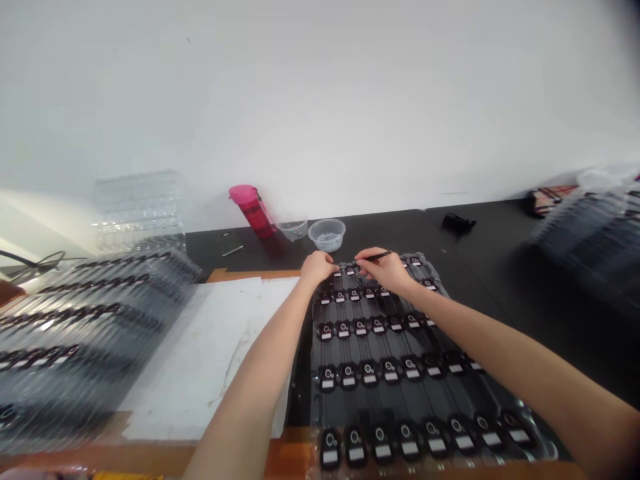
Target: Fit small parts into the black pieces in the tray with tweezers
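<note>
A clear plastic tray holds rows of small black oval parts, each with a ring and a pale rectangle on it. At the tray's far left corner, my left hand has its fingers bent together beside the far row; whatever is between them is hidden. My right hand is closed on a thin black pen-like tool, held slanted over the same row. The tool's tip is too small to make out. Just beyond my hands stands a round clear tub with small pale pieces inside.
Stacked trays of black parts rise on the left, next to a white sheet. At the back are a pink bottle, a clear dish and a thin metal rod. More stacked trays and a black object lie right.
</note>
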Motion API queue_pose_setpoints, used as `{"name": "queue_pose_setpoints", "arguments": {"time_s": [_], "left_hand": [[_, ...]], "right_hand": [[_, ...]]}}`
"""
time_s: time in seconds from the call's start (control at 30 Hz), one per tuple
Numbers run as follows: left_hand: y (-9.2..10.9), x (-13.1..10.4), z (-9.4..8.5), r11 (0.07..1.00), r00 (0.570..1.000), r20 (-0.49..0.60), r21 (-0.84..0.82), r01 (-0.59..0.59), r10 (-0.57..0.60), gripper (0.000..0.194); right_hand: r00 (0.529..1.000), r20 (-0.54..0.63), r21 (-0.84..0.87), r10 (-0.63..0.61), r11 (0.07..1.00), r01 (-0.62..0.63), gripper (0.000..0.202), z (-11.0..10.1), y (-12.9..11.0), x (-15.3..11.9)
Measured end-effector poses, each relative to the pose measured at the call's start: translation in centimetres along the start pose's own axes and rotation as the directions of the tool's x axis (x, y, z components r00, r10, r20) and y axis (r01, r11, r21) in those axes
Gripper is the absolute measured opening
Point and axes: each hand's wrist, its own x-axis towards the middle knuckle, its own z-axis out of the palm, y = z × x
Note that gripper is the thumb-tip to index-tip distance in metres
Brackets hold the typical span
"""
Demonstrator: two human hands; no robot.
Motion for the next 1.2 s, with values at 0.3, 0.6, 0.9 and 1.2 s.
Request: {"name": "queue_pose_setpoints", "arguments": {"time_s": [0.3, 0.6, 0.9, 1.2], "left_hand": [[-0.1, 0.0, 0.1, 0.999, 1.000, -0.009, -0.043, -0.001, 0.001, 0.029], [-0.4, -0.2, -0.2, 0.944, 0.999, -0.030, -0.329, 0.029, -0.041, 0.020], [-0.4, -6.6, -3.3, 0.223, 0.942, 0.328, -0.916, 0.334, -0.066, 0.043], [-2.3, -12.1, -2.9, -0.431, 0.914, 0.398, -0.841, 0.327, -0.084, 0.052]], "right_hand": [[1.000, 0.000, -0.007, 0.012, 1.000, -0.012, 0.018, 0.1, 0.1, 0.0], [1.000, -0.002, 0.000, 0.022, 1.000, -0.022, 0.017, 0.0, -1.0, 0.0], [0.998, 0.054, 0.067, -0.029, 0.997, 0.025, 0.026, 1.1, -4.3, -0.1], [0.942, 0.312, 0.087, -0.127, 0.991, 0.105, 0.029, 4.6, -6.9, -2.1]]}}
